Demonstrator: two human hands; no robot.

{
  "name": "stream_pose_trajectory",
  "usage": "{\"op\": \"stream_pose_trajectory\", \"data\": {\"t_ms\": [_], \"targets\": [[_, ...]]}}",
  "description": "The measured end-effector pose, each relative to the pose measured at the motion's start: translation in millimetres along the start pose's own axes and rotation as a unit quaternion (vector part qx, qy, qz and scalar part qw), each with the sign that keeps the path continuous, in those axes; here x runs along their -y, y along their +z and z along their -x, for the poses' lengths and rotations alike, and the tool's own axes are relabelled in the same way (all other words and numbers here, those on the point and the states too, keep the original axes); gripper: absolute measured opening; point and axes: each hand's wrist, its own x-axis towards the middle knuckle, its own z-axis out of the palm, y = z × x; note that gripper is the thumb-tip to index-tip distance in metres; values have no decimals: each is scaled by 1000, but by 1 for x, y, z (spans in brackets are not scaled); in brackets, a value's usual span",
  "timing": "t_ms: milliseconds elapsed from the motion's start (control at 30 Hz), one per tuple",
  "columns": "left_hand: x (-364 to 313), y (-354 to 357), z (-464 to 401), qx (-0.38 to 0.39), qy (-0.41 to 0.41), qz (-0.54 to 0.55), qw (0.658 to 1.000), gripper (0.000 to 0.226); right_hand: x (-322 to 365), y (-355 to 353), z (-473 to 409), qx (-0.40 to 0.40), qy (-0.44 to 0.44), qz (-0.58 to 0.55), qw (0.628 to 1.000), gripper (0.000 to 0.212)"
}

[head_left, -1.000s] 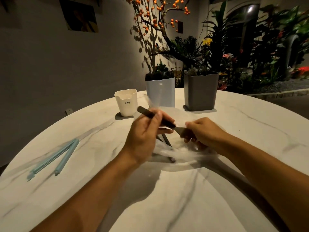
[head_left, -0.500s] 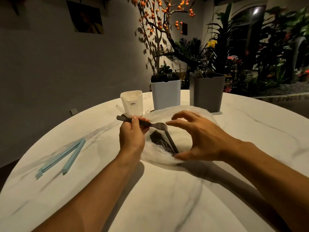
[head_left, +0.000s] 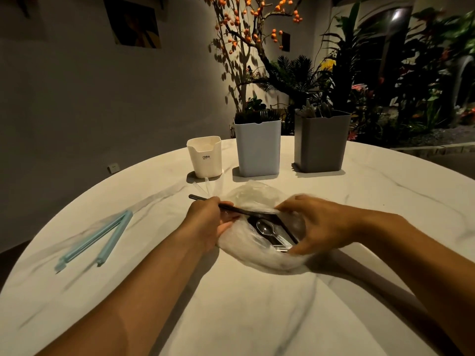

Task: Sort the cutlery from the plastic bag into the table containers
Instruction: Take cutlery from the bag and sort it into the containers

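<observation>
Gripping a slim dark cutlery handle [head_left: 231, 208] that runs level above the marble-patterned white round table [head_left: 244, 304], the left hand [head_left: 209, 222] has its fingers curled shut around the piece, whose free end pokes out to the left past the knuckles. Its other end reaches over the mouth of the crumpled clear plastic bag [head_left: 259, 255], which lies on the table between the two hands. The right hand [head_left: 321, 224] is arched over the bag's right side, its fingers spread apart and pressing on the film, nothing clamped between them; this hand is slightly blurred. Inside the bag lie a clear plastic spoon [head_left: 266, 228] with its bowl upward, dark handles beside it, and pale fork tines near the right thumb.

Beyond the bag three containers stand in a row. The small cream plastic cup [head_left: 204, 156] on the left bears the black letters "CRBW", with a smaller line beneath too fine to read. The tall pale blue rectangular container [head_left: 257, 147] stands in the middle, dark cutlery tips showing above its rim. The tall grey rectangular container [head_left: 320, 142] stands to the right, with clear utensils poking out.

A light blue plastic sealing clip [head_left: 100, 237], opened into a V, lies well apart on the left.
</observation>
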Motion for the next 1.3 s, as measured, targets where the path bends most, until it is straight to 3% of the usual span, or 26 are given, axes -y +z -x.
{"op": "stream_pose_trajectory", "data": {"t_ms": [133,200,333,467,533,567,667,767,867,1000,1133,1200,1300], "targets": [[0,-1,7,33,-19,-19,999,34,4,-5,11,13,9,-25,1000,87],[1,1,9,25,-12,-21,999,33,4,-7,17,-12,8,-95,995,85],[3,4,8,9,0,-32,999,34,8,-14,28,-171,-64,-230,956,64],[4,5,7,-6,2,-46,999,33,14,-18,31,-349,-124,-263,891,37],[4,6,9,-8,4,-48,999,32,11,-16,28,-379,-133,-196,895,44],[4,6,9,-6,7,-50,999,32,10,-13,24,-354,-130,-145,915,53],[2,8,11,-6,21,-50,999,33,8,6,10,-168,-106,-47,979,91],[-3,7,16,3,33,-37,999,37,2,18,0,-109,-57,-37,992,109],[-11,5,24,8,41,0,999,37,-6,18,-2,-89,-48,-57,993,102],[-18,5,30,12,44,60,997,35,-9,20,-6,-12,-18,62,998,107],[-28,-1,33,1,63,99,993,27,-7,22,-10,15,3,124,992,114],[-30,2,39,26,72,135,988,28,-3,25,-12,13,6,133,991,116],[-19,19,46,84,68,119,987,39,6,29,-13,7,17,96,995,102]]}}
